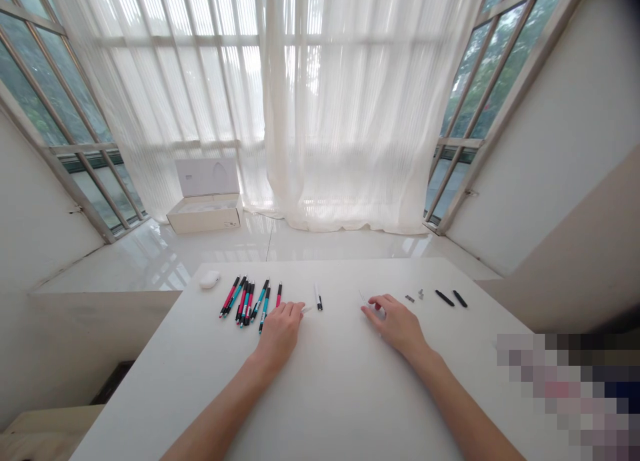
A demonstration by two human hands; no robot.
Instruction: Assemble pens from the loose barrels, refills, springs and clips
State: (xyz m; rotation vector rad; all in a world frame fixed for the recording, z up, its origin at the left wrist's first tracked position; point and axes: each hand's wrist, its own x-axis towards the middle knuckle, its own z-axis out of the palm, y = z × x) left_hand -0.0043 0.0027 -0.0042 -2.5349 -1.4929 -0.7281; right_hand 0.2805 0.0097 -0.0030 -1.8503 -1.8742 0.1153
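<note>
My left hand [283, 322] is closed near the middle of the table, its fingertips pinching a small whitish pointed piece [307, 309] whose kind I cannot make out. Beside it lies a white pen part with a black clip end [319, 298]. My right hand [393, 320] has thumb and forefinger drawn together around the lower end of a thin clear stick [363, 295]; its far end points away from me. Several pens with pink or blue barrels and black ends [245, 302] lie in a group left of my left hand, one pink pen [279, 293] just beyond its knuckles.
Right of my right hand lie small grey parts [421, 294], a small dark flat piece [409, 298] and two black pen pieces [445, 298]. A white rounded case [209, 280] sits at the table's back left. An open white box [205, 213] stands on the ledge before the curtain.
</note>
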